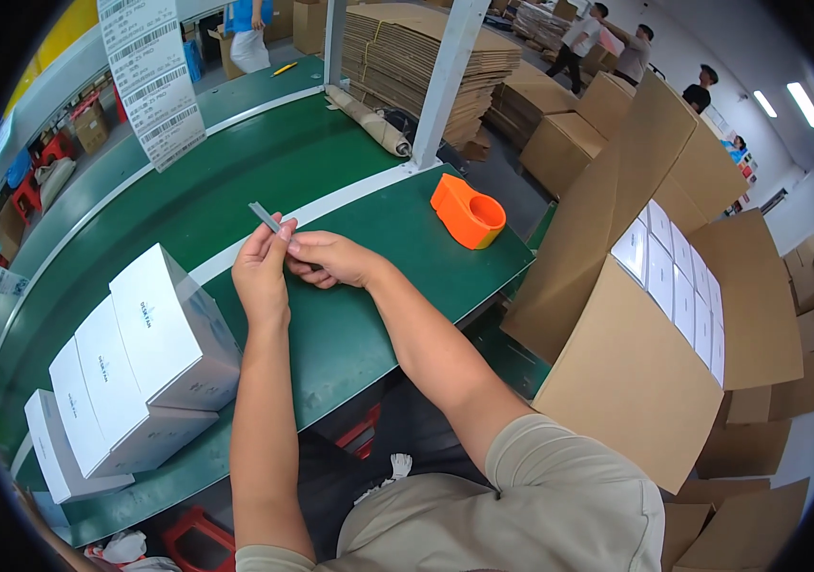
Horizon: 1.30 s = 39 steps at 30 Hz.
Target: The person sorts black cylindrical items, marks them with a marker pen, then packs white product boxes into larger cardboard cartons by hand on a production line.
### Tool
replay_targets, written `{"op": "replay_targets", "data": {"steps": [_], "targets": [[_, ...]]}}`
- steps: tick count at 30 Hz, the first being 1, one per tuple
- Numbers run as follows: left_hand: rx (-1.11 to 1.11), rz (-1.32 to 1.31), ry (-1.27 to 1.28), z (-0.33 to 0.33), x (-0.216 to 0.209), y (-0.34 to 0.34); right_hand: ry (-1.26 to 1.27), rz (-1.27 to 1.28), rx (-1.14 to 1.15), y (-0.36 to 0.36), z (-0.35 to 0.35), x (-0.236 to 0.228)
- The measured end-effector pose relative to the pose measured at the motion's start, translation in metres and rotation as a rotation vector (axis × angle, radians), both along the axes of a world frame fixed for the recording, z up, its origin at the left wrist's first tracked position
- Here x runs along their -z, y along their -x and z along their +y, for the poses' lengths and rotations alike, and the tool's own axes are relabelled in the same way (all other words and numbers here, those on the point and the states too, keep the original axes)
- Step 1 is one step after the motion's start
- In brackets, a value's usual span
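Left hand (260,272): pinching grey strip (264,216), which juts forward-left from the fingertips. Right hand (338,257): fingers curled against the left's; hold on strip unclear. White boxes (130,355): left of hands. Orange dispenser (460,210): right, slightly forward.

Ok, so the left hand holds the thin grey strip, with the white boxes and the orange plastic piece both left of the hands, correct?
One slip: in the head view, the orange plastic piece is to the right of the right hand, not left. The left hand does hold the thin grey strip, and the white boxes are left.
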State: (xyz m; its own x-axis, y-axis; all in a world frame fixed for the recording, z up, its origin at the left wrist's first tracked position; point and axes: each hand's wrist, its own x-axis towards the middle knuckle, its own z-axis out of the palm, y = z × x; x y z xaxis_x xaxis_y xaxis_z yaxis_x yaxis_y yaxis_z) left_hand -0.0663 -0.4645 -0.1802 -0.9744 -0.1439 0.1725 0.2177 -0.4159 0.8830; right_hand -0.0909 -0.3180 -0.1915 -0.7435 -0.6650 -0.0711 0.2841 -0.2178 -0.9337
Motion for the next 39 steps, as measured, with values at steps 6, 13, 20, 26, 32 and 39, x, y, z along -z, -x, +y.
{"op": "replay_targets", "data": {"steps": [6,13,20,26,32,39], "targets": [[0.011,0.006,0.091,-0.002,0.000,-0.001,-0.018,0.060,-0.026,0.008,-0.003,0.015],[-0.133,0.256,0.180,0.007,0.011,-0.007,0.130,0.332,0.232,0.014,-0.003,0.013],[-0.081,0.186,0.163,0.013,0.008,-0.008,0.300,0.589,0.491,0.003,0.005,-0.010],[-0.032,0.182,0.181,0.008,0.014,-0.001,0.181,0.781,0.582,-0.011,-0.013,-0.014],[-0.007,0.171,0.213,0.008,0.024,-0.001,0.019,1.198,0.756,-0.008,-0.013,-0.013],[0.016,0.180,0.235,0.009,0.024,-0.002,-0.045,1.286,0.821,-0.012,-0.010,-0.021]]}}
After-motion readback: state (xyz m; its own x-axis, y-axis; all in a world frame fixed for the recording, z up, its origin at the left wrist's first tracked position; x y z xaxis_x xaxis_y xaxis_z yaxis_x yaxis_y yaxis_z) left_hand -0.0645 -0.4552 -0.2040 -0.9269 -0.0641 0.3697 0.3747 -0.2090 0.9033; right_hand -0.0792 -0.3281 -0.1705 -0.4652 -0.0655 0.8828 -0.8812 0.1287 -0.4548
